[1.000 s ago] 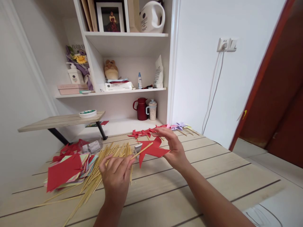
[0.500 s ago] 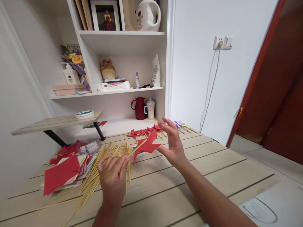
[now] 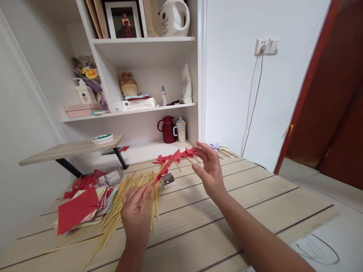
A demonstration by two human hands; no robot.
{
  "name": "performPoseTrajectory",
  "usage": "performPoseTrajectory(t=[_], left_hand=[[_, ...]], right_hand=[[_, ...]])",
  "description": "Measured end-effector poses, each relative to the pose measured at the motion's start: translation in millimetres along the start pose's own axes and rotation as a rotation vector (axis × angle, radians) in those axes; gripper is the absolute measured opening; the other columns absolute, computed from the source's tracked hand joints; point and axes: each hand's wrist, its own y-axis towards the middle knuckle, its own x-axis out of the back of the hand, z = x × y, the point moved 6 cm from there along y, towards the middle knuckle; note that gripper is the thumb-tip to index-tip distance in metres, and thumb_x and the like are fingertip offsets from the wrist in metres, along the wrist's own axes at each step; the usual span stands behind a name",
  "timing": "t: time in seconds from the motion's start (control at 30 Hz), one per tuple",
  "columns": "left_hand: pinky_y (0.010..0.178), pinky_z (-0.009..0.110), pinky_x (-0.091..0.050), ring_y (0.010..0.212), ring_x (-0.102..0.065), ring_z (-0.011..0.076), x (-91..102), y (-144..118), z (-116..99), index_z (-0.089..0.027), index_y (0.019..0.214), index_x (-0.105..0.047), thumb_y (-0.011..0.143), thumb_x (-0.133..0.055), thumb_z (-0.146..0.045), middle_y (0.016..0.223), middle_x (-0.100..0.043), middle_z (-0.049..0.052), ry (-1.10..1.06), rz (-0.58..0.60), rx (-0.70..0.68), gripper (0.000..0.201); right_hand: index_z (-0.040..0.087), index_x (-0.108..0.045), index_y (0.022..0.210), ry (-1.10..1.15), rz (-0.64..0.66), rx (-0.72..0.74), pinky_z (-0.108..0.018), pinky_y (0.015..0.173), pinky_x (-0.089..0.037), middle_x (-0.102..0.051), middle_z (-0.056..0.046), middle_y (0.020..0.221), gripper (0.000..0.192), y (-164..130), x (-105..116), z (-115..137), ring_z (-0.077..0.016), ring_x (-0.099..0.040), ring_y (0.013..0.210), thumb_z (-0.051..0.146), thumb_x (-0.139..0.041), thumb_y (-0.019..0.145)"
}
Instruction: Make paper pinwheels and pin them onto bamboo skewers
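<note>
My left hand (image 3: 136,211) is closed around the stick of a red paper pinwheel (image 3: 171,161), seen nearly edge-on above the table. My right hand (image 3: 209,170) is raised to the right of the pinwheel, fingers curved and apart, with nothing in it. Below the pinwheel stands a small open box of metal pins (image 3: 168,180). Beside and under my left hand lies a heap of thin wooden sticks (image 3: 113,211). Left of the sticks is a stack of coloured paper sheets (image 3: 78,209) with red ones on top.
Several red pinwheels (image 3: 164,159) and a lilac pinwheel (image 3: 216,146) lie along the table's back edge. A small raised wooden stand (image 3: 70,149) is at the left. A dark red jug (image 3: 168,130) and a speckled cup (image 3: 180,130) stand behind the table (image 3: 255,211).
The pinwheel in my left hand has turned from face-on to nearly edge-on, uncovering the pin box. My right hand has moved slightly right, away from the paper.
</note>
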Motion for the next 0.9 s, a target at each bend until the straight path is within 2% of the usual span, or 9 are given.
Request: performPoseTrajectory(t=[0.1, 0.17, 0.27, 0.33, 0.4, 0.53, 0.67, 0.9], left_hand=[[0.082, 0.032, -0.047, 0.085, -0.065, 0.0217, -8.4, -5, 23, -0.022, 0.064, -0.070, 0.084, -0.072, -0.052, 0.071, -0.068, 0.003, -0.259, 0.014, 0.403, 0.036], [0.084, 0.028, -0.047, 0.087, -0.063, 0.0195, -14.4, -7, 30, -0.021, 0.061, -0.068, 0.077, -0.078, -0.057, 0.068, -0.064, 0.002, -0.456, -0.003, 0.554, 0.041], [0.080, 0.024, -0.049, 0.074, -0.056, 0.0129, -21.0, -8, 35, -0.019, 0.073, -0.074, 0.065, -0.088, -0.055, 0.067, -0.059, -0.001, -0.706, -0.040, 0.697, 0.040], [0.076, 0.023, -0.050, 0.068, -0.052, 0.0103, -23.6, -8, 38, -0.017, 0.078, -0.076, 0.061, -0.092, -0.051, 0.069, -0.059, -0.002, -0.820, -0.058, 0.769, 0.041], [0.074, 0.023, -0.052, 0.068, -0.053, 0.0097, -25.0, -9, 40, -0.016, 0.079, -0.076, 0.062, -0.093, -0.047, 0.071, -0.059, -0.002, -0.899, -0.077, 0.823, 0.039], [0.073, 0.022, -0.055, 0.072, -0.058, 0.0100, -27.1, -14, 42, -0.015, 0.079, -0.074, 0.077, -0.085, -0.038, 0.075, -0.061, 0.000, -0.978, -0.112, 0.936, 0.026], [0.072, 0.020, -0.056, 0.072, -0.060, 0.0085, -28.7, -19, 45, -0.014, 0.082, -0.073, 0.093, -0.068, -0.027, 0.080, -0.063, 0.002, -0.994, -0.150, 1.041, 0.018], [0.066, 0.018, -0.056, 0.069, -0.061, 0.0074, -32.6, -27, 48, -0.015, 0.086, -0.072, 0.094, -0.068, -0.025, 0.081, -0.065, 0.002, -0.993, -0.159, 1.159, 0.013]], right_hand=[[0.032, -0.055, 0.134, 0.053, -0.113, -0.237, -0.049, 0.107, -0.047, -0.055, -0.009, 0.142, 0.047, -1, 4, -18, -0.0264, -0.057, 0.126, 0.042, -0.068, 0.091], [0.030, -0.060, 0.128, 0.084, -0.151, -0.382, -0.046, 0.101, -0.049, -0.059, -0.009, 0.136, 0.044, -3, 5, -31, -0.0254, -0.060, 0.118, 0.044, -0.071, 0.088], [0.024, -0.066, 0.115, 0.174, -0.129, -0.538, -0.040, 0.088, -0.052, -0.069, -0.007, 0.110, 0.039, -9, -2, -43, -0.0208, -0.066, 0.094, 0.046, -0.075, 0.083], [0.021, -0.069, 0.106, 0.239, -0.058, -0.605, -0.036, 0.078, -0.052, -0.070, -0.003, 0.088, 0.036, -14, -12, -46, -0.0172, -0.065, 0.076, 0.046, -0.077, 0.081], [0.020, -0.070, 0.099, 0.272, 0.030, -0.651, -0.034, 0.073, -0.051, -0.068, -0.001, 0.075, 0.035, -21, -25, -45, -0.0154, -0.063, 0.068, 0.047, -0.078, 0.079], [0.019, -0.070, 0.094, 0.309, 0.196, -0.691, -0.032, 0.069, -0.052, -0.069, -0.001, 0.073, 0.037, -35, -50, -42, -0.0148, -0.063, 0.066, 0.050, -0.080, 0.077], [0.019, -0.070, 0.094, 0.315, 0.281, -0.715, -0.033, 0.069, -0.053, -0.070, -0.001, 0.073, 0.038, -45, -63, -43, -0.0152, -0.063, 0.066, 0.052, -0.080, 0.076], [0.020, -0.070, 0.094, 0.303, 0.306, -0.717, -0.034, 0.069, -0.053, -0.069, -0.001, 0.072, 0.038, -47, -64, -44, -0.0161, -0.062, 0.065, 0.052, -0.079, 0.077]])
